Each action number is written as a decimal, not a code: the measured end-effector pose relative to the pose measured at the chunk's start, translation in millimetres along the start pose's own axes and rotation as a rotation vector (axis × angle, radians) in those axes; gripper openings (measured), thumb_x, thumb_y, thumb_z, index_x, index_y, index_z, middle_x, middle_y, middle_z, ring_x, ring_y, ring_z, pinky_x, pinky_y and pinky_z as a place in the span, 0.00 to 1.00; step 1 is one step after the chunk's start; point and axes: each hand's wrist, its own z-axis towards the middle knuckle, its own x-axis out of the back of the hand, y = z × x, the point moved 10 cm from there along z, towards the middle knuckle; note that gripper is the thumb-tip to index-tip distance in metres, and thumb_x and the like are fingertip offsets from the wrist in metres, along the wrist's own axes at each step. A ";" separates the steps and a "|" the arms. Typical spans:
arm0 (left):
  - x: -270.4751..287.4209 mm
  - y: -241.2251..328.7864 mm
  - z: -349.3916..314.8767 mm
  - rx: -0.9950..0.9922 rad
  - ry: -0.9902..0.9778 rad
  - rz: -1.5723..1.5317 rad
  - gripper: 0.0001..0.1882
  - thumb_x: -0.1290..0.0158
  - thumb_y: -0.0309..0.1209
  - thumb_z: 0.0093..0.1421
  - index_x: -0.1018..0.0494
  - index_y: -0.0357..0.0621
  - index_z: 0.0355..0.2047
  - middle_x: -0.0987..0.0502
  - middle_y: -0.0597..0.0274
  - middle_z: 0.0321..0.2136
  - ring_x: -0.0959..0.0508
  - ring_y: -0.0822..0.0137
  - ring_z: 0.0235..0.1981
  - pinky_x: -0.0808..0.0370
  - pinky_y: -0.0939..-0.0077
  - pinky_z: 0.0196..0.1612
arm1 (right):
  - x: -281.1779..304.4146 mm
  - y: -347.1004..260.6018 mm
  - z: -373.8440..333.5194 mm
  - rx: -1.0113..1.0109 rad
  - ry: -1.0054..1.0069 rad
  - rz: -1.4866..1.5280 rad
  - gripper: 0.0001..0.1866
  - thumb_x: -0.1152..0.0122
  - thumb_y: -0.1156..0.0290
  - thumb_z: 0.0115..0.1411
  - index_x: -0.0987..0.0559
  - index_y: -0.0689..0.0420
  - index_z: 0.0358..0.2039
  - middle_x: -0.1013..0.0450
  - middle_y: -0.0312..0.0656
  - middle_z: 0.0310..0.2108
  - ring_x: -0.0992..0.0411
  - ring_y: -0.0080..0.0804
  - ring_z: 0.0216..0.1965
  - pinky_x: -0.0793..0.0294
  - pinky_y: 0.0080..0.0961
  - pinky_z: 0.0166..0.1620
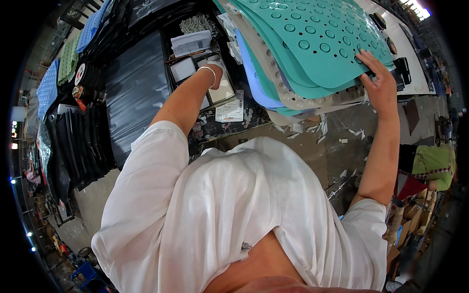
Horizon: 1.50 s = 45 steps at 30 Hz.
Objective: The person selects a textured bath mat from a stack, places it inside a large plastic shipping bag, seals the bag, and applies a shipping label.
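Note:
My left hand [217, 75] reaches into a black compartment box [172, 74] that holds white cards or labels [183, 69]. It bends downward at the wrist, and its fingers are hidden, so their grip does not show. A white bracelet [209, 69] circles that wrist. On the other side, my right hand [380, 80] lies on the right edge of the top teal bath mat [322, 56], which has rows of suction cups and holes. Its fingers are stretched out over the mat's surface, thumb apart. Under that mat are more mats in teal, grey-beige and blue [259, 83].
Beside the box lie a wrapped white packet [191, 43], a heap of small grey pieces [199, 24] and a printed sheet [229, 108]. Black plastic bags [139, 93] and tape rolls [88, 75] are on the left. Paper scraps litter the floor. Another person in green [434, 166] is at right.

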 end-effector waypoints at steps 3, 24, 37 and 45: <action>0.3 -1.1 3.4 -0.030 -0.005 0.019 0.15 0.43 0.32 0.37 0.19 0.38 0.26 0.19 0.48 0.31 0.19 0.52 0.37 0.22 0.62 0.37 | 0.4 0.8 -0.2 -0.013 0.004 -0.014 0.24 0.39 0.76 0.54 0.23 0.50 0.53 0.29 0.39 0.57 0.35 0.37 0.62 0.36 0.31 0.61; -7.3 19.1 24.5 0.017 -0.048 0.006 0.25 0.34 0.36 0.42 0.19 0.52 0.45 0.21 0.61 0.48 0.25 0.53 0.51 0.28 0.51 0.47 | -4.6 11.1 -4.3 -0.039 -0.034 -0.092 0.25 0.49 0.77 0.55 0.26 0.55 0.55 0.33 0.43 0.60 0.38 0.41 0.64 0.43 0.36 0.65; -30.9 6.2 46.8 0.192 0.135 -0.068 0.22 0.42 0.39 0.55 0.23 0.56 0.51 0.28 0.62 0.56 0.31 0.52 0.58 0.36 0.49 0.57 | -3.4 15.3 -0.7 0.007 -0.048 -0.050 0.25 0.46 0.80 0.54 0.25 0.56 0.54 0.32 0.44 0.59 0.36 0.41 0.62 0.40 0.35 0.63; -10.3 16.6 11.4 0.021 0.113 0.079 0.22 0.44 0.40 0.54 0.22 0.52 0.50 0.25 0.61 0.54 0.30 0.54 0.58 0.33 0.58 0.58 | 2.0 10.1 5.3 0.001 -0.057 -0.084 0.22 0.44 0.79 0.53 0.23 0.57 0.51 0.29 0.45 0.56 0.32 0.41 0.59 0.37 0.31 0.61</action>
